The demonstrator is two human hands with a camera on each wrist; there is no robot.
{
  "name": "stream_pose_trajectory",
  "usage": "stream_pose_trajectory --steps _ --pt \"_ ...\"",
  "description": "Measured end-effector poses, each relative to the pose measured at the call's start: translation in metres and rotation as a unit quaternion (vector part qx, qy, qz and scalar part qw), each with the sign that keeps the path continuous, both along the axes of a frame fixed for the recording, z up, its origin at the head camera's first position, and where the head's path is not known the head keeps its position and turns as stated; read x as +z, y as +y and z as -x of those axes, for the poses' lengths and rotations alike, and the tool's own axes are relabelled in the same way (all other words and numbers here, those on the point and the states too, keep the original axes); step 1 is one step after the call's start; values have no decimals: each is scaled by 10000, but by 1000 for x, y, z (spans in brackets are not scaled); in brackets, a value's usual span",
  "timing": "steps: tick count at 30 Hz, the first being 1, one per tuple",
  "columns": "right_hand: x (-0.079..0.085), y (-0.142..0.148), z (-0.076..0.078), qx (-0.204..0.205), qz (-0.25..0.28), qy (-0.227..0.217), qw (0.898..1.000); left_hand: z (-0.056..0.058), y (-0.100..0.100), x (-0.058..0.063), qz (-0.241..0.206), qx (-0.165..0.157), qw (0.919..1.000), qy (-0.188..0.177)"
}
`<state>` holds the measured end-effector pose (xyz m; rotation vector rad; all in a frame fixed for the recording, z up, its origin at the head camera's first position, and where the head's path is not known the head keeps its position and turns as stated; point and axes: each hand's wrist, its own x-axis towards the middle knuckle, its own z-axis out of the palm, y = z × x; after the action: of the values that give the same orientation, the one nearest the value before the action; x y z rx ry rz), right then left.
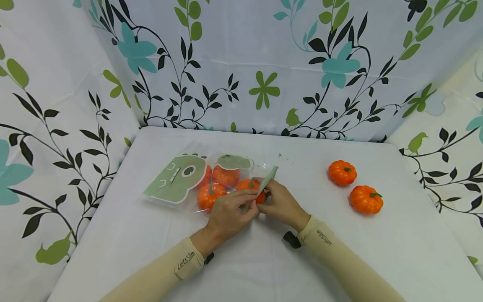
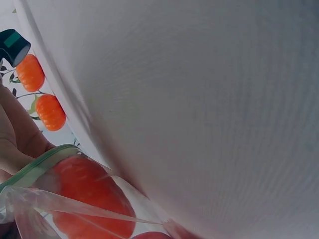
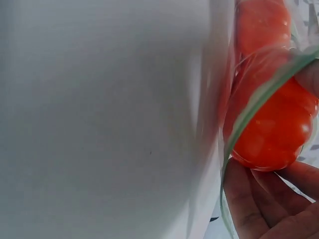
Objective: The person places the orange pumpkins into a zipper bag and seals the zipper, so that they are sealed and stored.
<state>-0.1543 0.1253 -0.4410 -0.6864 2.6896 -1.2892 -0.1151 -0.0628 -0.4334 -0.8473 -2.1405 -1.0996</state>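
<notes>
A clear zip bag [image 1: 166, 180] with a green cartoon dinosaur print lies on the table, its mouth toward the right. Several small orange toy pumpkins [image 1: 209, 196] are inside it. My left hand [image 1: 232, 212] pinches the bag's green zip edge [image 1: 269, 177] at the near side of the mouth. Just within that mouth, my right hand [image 1: 284, 205] holds another pumpkin [image 3: 279, 129] by its outer end, fingertips against its skin. In the left wrist view a pumpkin [image 2: 89, 194] shows through the clear plastic below the zip strip.
Two more pumpkins, one farther back [image 1: 342, 173] and one nearer [image 1: 366, 200], sit to the right on the white-covered table [image 1: 407, 251]. Leaf-patterned curtains [image 1: 241, 63] hang behind and at both sides. Dark wrist-camera pieces [image 1: 292, 240] stick out below the sleeves.
</notes>
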Motion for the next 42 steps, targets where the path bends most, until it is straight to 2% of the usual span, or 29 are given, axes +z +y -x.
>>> stream_pose_trajectory --steps 9,16,21,27,32,36,39,42 --pt "-3 -15 6 248 139 72 9996 0 2 2 -103 -111 9999 25" --pt "-3 -25 14 511 35 414 9978 1 3 2 -105 -84 9997 193" --pt "-3 -31 19 605 0 289 9977 0 3 2 -25 -38 10000 57" --pt "-2 -27 17 367 44 -93 9993 -1 2 3 18 -20 10000 -23" --pt "1 -6 8 -137 366 -706 9967 0 3 3 3 -34 10000 17" --pt "8 12 1 -447 381 -647 9962 1 4 3 8 43 10000 58" --pt "13 20 -3 -539 397 -695 9953 1 4 3 -6 100 9999 37" --pt "15 23 -6 -470 681 -1062 9909 1 5 3 -36 109 9999 -17"
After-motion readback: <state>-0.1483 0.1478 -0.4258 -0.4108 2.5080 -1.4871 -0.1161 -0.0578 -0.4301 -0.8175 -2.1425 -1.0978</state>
